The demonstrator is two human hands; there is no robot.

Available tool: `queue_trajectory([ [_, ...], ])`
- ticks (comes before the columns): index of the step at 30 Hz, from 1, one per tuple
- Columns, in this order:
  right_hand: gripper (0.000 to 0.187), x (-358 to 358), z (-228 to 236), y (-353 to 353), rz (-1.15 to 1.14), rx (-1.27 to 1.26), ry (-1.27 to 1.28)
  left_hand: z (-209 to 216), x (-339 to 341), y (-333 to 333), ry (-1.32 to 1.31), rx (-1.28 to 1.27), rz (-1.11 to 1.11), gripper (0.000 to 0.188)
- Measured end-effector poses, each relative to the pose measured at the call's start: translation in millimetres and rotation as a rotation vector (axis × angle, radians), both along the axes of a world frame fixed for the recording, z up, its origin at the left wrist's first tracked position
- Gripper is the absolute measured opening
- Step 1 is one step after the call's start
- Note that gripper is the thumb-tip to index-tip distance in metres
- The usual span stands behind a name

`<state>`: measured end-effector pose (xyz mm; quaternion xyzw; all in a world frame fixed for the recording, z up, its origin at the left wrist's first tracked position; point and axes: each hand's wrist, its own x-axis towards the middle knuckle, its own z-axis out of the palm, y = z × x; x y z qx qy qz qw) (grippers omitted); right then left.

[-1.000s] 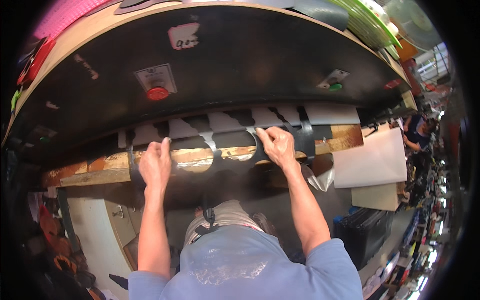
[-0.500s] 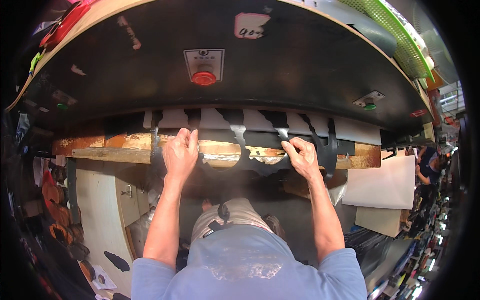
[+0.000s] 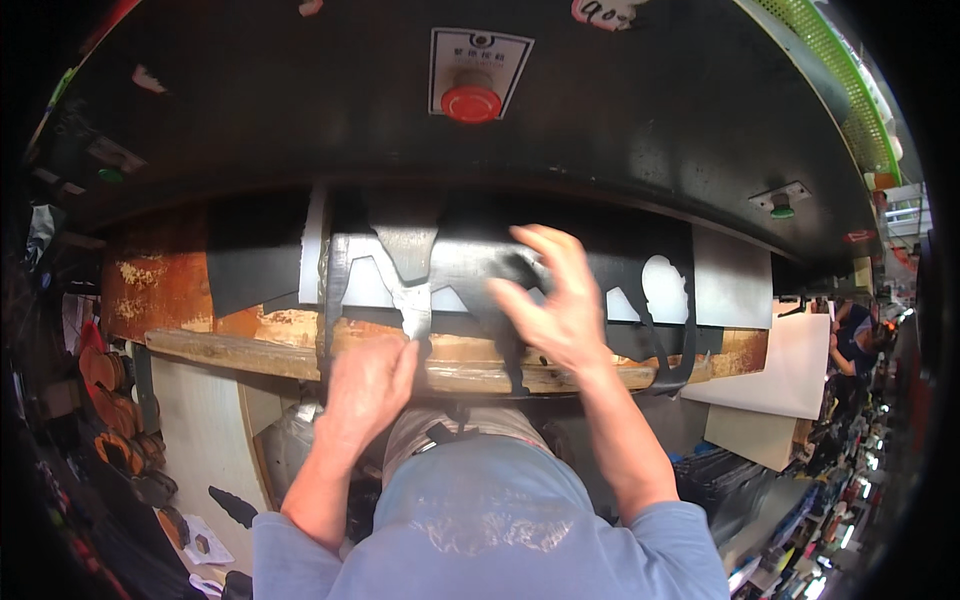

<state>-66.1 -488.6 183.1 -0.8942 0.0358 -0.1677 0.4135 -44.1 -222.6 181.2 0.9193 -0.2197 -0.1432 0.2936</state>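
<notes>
A thin black sheet (image 3: pixel 462 268), with ragged holes cut through it and narrow strips left between them, comes out from under a black machine panel toward me. My left hand (image 3: pixel 368 388) is closed on a strip near the sheet's front edge, thumb and fingers pinching it. Over the middle of the sheet is my right hand (image 3: pixel 562 315), slightly blurred, its thumb and fingers spread apart and nothing held in them. Whether its fingertips touch the sheet I cannot tell. Beneath the sheet lies a white board (image 3: pixel 733 270).
A worn wooden bar (image 3: pixel 225 352) runs along the front edge of the bench. The panel carries a red push button (image 3: pixel 470 102) and a green button (image 3: pixel 782 207). A green plastic basket (image 3: pixel 862 118) sits at upper right, and another person (image 3: pixel 853 335) is visible at far right.
My right hand has let go of the sheet and moved left and inward, opening. My left hand keeps its pinch, now lower in view. More of the perforated sheet shows in front of the panel.
</notes>
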Motion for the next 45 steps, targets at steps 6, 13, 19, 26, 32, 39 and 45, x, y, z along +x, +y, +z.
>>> queue_trajectory([
  [6, 0.091, 111.2, -42.2, 95.4, 0.047, -0.198, 0.049, -26.7, 112.9, -20.3, -0.293, -0.170, 0.162, 0.051],
  [13, 0.096, 109.0, -14.2, 33.1, 0.123, 0.633, 0.111, -63.7, 114.6, -20.8, -0.458, -0.075, 0.110, 0.056],
  [19, 0.072, 64.5, -23.3, 1.4, -0.083, -0.028, 0.032, -57.0, 112.3, -28.2, -0.451, 0.007, 0.103, 0.058],
  [26, 0.065, 49.8, -50.3, 24.1, -0.157, -0.133, 0.023, -54.3, 112.2, -29.6, -0.524, -0.047, 0.075, 0.054],
  [32, 0.072, 50.2, -53.1, 31.8, -0.220, -0.073, -0.036, -9.1, 37.5, -29.9, -0.226, -0.440, 0.028, 0.032],
  [39, 0.071, 51.8, -40.7, 22.1, -0.123, -0.098, -0.012, -48.7, -8.7, -42.4, -0.510, -0.285, -0.180, 0.024],
  [45, 0.010, -5.1, 22.7, -148.5, -0.574, 0.222, -0.671, -70.0, -8.1, -29.2, -0.599, -0.343, -0.146, 0.017],
])
